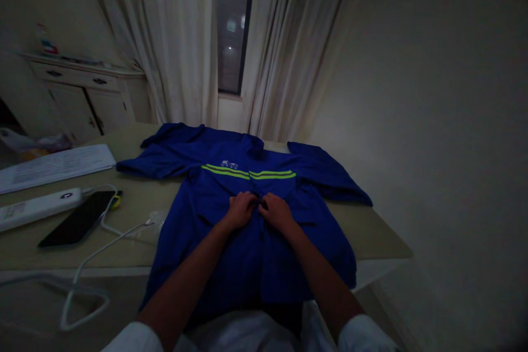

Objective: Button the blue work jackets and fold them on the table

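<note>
A blue work jacket point(231, 264) with yellow-green chest stripes lies spread out, front up, its collar at the far side and its sleeves out to both sides. Its lower part hangs over the near table edge. At the middle of its front opening, just below the stripes, my left hand point(241, 210) pinches the left front edge. Right beside it, my right hand point(277, 212) is closed on the other front edge, the fingertips of both hands nearly meeting. Whatever small part of the fastening lies between the fingers is too dark to make out.
On the left of the table point(388, 236) are printed papers point(58, 165), a white power strip point(41, 209), a dark phone point(78, 220) and a white cable point(88, 258) drooping over the near edge. A cabinet point(86, 99) and curtains point(173, 38) stand behind; a wall point(445, 121) is on the right.
</note>
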Motion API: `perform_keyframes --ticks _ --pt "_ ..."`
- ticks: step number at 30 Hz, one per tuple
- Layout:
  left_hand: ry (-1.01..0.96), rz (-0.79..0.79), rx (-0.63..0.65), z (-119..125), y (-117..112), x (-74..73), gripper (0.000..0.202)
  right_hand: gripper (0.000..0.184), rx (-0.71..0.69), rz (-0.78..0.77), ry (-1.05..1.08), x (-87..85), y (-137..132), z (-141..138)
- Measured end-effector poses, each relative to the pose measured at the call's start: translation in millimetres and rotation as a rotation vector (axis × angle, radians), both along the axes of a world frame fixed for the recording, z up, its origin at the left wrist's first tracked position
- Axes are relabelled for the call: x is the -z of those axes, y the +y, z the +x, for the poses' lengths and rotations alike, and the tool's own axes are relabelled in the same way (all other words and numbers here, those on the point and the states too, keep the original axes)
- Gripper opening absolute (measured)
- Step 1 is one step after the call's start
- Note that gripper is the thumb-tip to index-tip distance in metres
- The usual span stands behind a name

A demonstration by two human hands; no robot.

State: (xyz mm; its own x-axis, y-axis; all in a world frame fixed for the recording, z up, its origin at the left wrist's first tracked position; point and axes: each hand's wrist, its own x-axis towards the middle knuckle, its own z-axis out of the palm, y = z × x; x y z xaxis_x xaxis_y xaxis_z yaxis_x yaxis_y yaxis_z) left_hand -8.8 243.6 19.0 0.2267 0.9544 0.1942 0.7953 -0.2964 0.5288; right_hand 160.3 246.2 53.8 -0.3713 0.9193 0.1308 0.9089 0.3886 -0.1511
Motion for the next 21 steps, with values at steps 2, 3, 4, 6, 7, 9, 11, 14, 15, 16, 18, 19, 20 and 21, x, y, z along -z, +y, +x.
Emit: perform_keyframes --ticks 2,3,4,6,7,9,11,14,15,16,18,19,20,21 --pt "0.000 -0.007 -0.006 0 0 -1.5 0.029 0.016 0.037 0.041 -0.024 3.7 -5 -4" --pt "0.003 -0.011 -0.014 0 0 -1.9 0.029 0.017 0.052 0.061 -0.028 6.1 -8 -6" --pt "0.009 -0.014 -0.024 1 0 -2.2 0.028 0.017 0.067 0.074 -0.027 8.4 -11 -7" --pt "0.020 -0.013 -0.041 1 0 -2.4 0.027 0.017 0.095 0.089 -0.013 12.6 -14 -10" --pt "0.021 -0.012 -0.045 1 0 -2.5 0.027 0.017 0.105 0.093 -0.001 14.3 -15 -10" --pt "0.015 -0.022 -0.042 0 0 -3.2 0.027 0.015 0.108 0.095 0.042 17.5 -15 -10" --pt "-0.001 -0.050 -0.025 -1 2 -4.6 0.028 0.012 0.106 0.100 0.117 21.1 -13 -8" --pt "-0.033 -0.098 0.000 -3 4 -6.9 0.028 0.007 0.105 0.121 0.274 28.0 -7 -4" --pt "-0.036 -0.108 -0.003 -3 5 -7.5 0.027 0.005 0.096 0.130 0.331 30.4 -4 -2" --pt "-0.035 -0.112 -0.013 -3 5 -8.0 0.026 0.004 0.079 0.139 0.389 32.7 -2 0" --pt "-0.028 -0.111 -0.039 -2 5 -8.9 0.025 0.003 0.031 0.143 0.504 36.6 3 4" --pt "-0.029 -0.112 -0.049 -2 4 -9.6 0.025 0.003 0.008 0.138 0.558 37.9 4 6" --pt "-0.034 -0.115 -0.056 -2 4 -10.3 0.025 0.004 -0.011 0.125 0.607 39.0 6 7" --pt "-0.044 -0.121 -0.057 -2 3 -11.1 0.026 0.004 -0.022 0.112 0.653 39.6 7 8"
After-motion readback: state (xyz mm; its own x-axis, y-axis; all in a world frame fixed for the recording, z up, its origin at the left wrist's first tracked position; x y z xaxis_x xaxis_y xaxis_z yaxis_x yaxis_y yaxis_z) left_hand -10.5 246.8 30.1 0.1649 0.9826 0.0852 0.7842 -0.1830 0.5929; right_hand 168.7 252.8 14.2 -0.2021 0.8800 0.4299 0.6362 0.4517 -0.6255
